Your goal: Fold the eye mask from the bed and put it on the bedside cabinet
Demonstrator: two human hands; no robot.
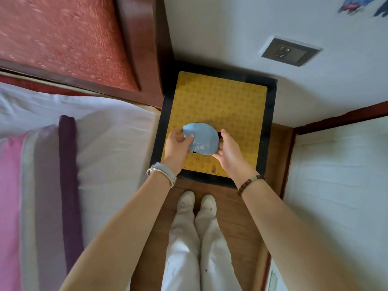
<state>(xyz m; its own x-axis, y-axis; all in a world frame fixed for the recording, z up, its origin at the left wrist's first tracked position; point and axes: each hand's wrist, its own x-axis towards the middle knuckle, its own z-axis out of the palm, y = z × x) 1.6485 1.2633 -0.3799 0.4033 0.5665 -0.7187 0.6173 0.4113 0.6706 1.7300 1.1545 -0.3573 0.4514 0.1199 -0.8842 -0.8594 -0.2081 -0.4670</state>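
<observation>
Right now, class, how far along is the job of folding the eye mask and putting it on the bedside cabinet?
Done: the eye mask is off the bed and looks folded. In hand: the left hand and right hand hold it over the cabinet. Left: setting it down and letting go.

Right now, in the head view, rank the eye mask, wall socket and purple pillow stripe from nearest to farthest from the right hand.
1. Eye mask: held in the right hand, over the cabinet.
2. Wall socket: on the wall beyond the cabinet, up and right.
3. Purple pillow stripe: on the bed, far left.
</observation>
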